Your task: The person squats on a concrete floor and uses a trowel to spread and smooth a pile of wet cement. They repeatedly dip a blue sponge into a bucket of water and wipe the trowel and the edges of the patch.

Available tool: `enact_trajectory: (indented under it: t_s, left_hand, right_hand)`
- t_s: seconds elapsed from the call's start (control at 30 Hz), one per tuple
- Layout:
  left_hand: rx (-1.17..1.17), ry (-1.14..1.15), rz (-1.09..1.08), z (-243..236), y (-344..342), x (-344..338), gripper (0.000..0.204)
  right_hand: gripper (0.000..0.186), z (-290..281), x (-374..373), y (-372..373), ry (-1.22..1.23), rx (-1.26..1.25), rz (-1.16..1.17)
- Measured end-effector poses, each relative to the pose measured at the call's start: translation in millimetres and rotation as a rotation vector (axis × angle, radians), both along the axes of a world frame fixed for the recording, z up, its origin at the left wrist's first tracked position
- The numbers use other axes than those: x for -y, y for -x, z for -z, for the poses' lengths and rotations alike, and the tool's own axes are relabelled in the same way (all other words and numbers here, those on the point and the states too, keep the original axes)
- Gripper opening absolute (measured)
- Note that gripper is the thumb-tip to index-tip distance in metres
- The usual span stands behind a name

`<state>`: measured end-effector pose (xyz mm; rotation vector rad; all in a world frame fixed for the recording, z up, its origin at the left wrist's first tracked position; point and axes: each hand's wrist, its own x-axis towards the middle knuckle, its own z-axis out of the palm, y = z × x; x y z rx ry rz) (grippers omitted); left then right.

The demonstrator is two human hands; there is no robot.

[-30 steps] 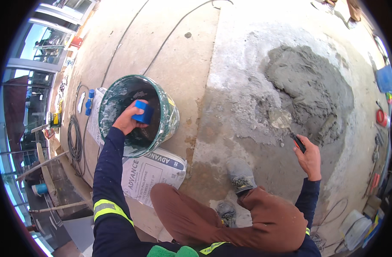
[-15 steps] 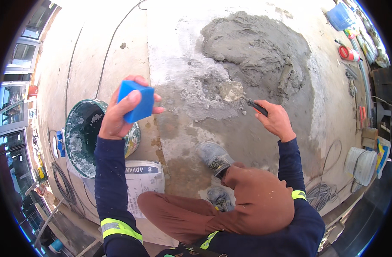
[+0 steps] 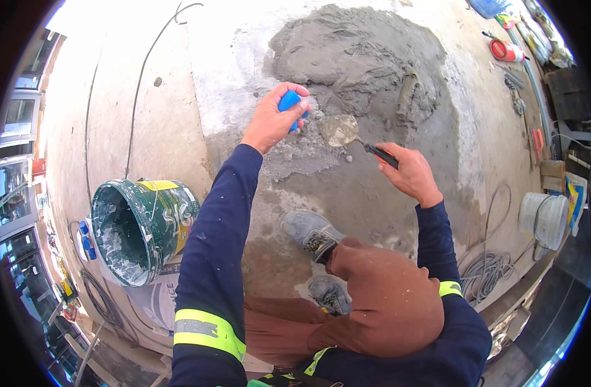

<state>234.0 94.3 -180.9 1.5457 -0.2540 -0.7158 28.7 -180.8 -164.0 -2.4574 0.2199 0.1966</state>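
Observation:
My left hand [image 3: 274,117] is wrapped round a blue sponge [image 3: 289,101], mostly hidden by my fingers, above the left edge of the wet cement patch. In my right hand [image 3: 410,173] is a trowel [image 3: 340,130] with a black and orange handle, gripped from the right. Its cement-coated blade points left, over crumbly mix at the near-left edge of the heap of wet grey cement [image 3: 366,58]. The two hands are apart, with the trowel blade between them.
A green bucket [image 3: 170,219] smeared with white lies tilted at left, by a printed paper sack [image 3: 159,298]. Cables [image 3: 486,274] coil at right, near a white container [image 3: 542,220]. A red canister [image 3: 506,50] lies far right. My shoe [image 3: 308,231] is close to the cement.
My left hand has swung right and away from me with the sponge, from beside the bucket to the cement. The trowel stays in my right hand at nearly the same spot.

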Motion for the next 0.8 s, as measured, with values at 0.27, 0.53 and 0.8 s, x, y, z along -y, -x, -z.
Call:
enact_trajectory:
  t_s: [0.27, 0.53, 0.8]
  left_hand:
    - [0.136, -0.056, -0.059, 15, -4, 19, 0.047]
    - [0.109, -0.042, -0.166, 19, 1, 38, 0.074]
    - [0.325, -0.125, -0.364, 35, 14, 66, 0.082]
  right_hand:
    - [0.039, -1, -4, -4, 0.006, -0.012, 0.003]
    - [0.039, -1, 1, -8, -0.003, -0.026, -0.003]
    - [0.041, -2, -11, -16, 0.003, -0.033, 0.012]
